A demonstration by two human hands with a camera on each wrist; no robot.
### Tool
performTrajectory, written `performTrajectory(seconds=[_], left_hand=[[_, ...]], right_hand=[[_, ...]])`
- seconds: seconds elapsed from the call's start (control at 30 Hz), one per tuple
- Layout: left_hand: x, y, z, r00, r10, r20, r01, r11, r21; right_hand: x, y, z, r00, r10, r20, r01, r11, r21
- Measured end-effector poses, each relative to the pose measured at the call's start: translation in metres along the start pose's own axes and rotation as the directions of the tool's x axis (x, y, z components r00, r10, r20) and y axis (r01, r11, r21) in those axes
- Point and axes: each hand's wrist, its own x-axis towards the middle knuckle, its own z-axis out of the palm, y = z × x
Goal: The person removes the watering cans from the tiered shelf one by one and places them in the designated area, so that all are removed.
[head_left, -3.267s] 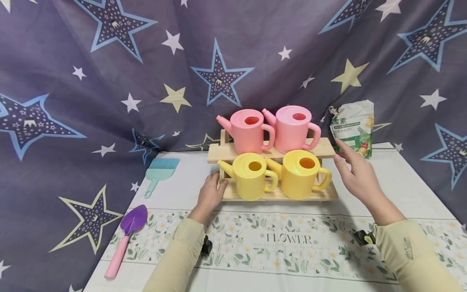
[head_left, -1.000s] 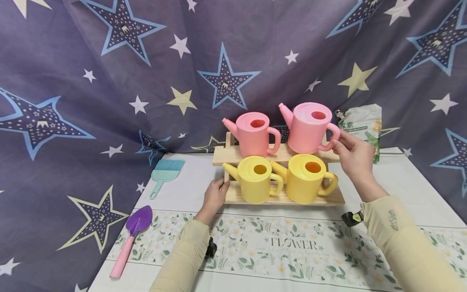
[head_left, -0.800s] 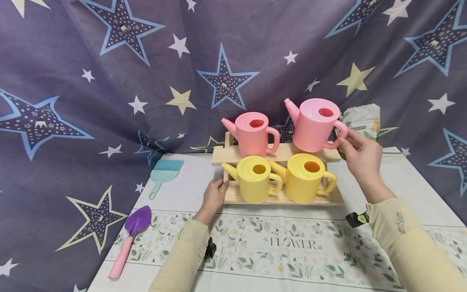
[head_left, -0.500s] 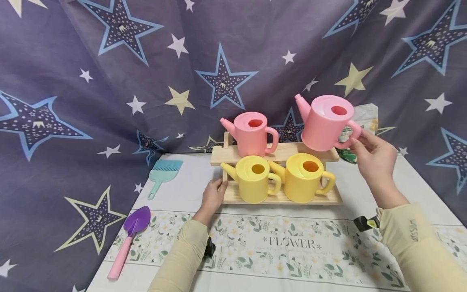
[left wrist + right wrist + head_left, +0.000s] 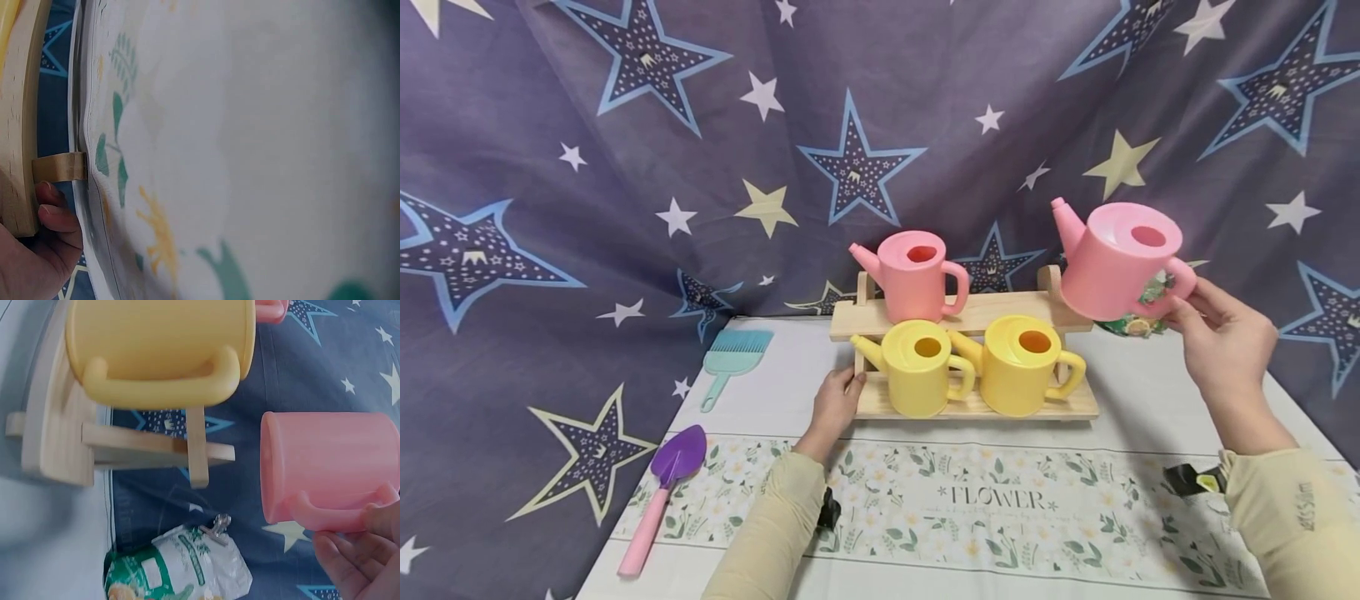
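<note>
The held pink watering can [image 5: 1112,267] is up in the air just left of the right hand [image 5: 1232,346], thumb and fingers pinching its handle, and it leans a bit toward that hand. With the grip on one side only, I'd worry about it twisting if the pinch slips, then landing on the bag [image 5: 206,569] behind it or clipping the wooden rack [image 5: 1000,310] off to the hand's left

The left hand [image 5: 835,404] has its fingers curled round the rack's lower left end, so a tug there could rattle everything on it. That's the other pink can [image 5: 913,283] up top, beyond and right of the left hand, plus two yellow cans [image 5: 1018,375] below, packed close, one spout by the other's handle

Room-wise, there's bare tablecloth [image 5: 1150,408] below and nearer than the right hand, but the rack end crowds its left and the table's right edge passes close behind it, so no wide swings imo
</note>
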Motion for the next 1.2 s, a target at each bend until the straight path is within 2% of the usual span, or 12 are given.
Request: performTrajectory(seconds=[0.1,0.27,0.53,0.73,0.83,0.97,1.07,1.2], left_hand=[[0.000,-0.001,0.000,1.000,0.001,0.001,-0.001,1.000,0.003],[0.000,-0.002,0.000,1.000,0.005,0.000,-0.005,1.000,0.003],[-0.001,-0.002,-0.001,1.000,0.017,-0.005,-0.017,1.000,0.006],[-0.001,-0.002,-0.001,1.000,0.015,-0.001,-0.015,1.000,0.005],[-0.001,-0.002,-0.002,1.000,0.006,0.003,-0.006,1.000,0.000],[-0.001,-0.002,-0.001,1.000,0.005,0.002,-0.005,1.000,-0.004],[-0.001,-0.001,0.000,1.000,0.004,0.003,-0.004,1.000,-0.005],[-0.001,0.000,0.000,1.000,0.002,0.003,-0.002,1.000,-0.008]], right_hand=[[0.000,0.006,-0.007,1.000,0.007,-0.015,-0.006,1.000,0.019],[-0.001,0.018,-0.016,0.998,-0.016,-0.056,0.012,0.997,-0.070],[-0.005,0.039,-0.027,0.996,0.002,-0.091,-0.014,0.991,-0.131],[-0.009,0.053,-0.031,0.993,-0.042,-0.107,0.026,0.989,-0.143],[-0.010,0.061,-0.030,0.992,-0.057,-0.111,0.035,0.980,-0.197],[-0.011,0.071,-0.028,0.995,-0.012,-0.102,-0.011,0.976,-0.216],[-0.009,0.079,-0.026,0.994,0.075,-0.075,-0.088,0.978,-0.188],[-0.008,0.094,-0.023,0.993,0.109,-0.044,-0.116,0.959,-0.260]])
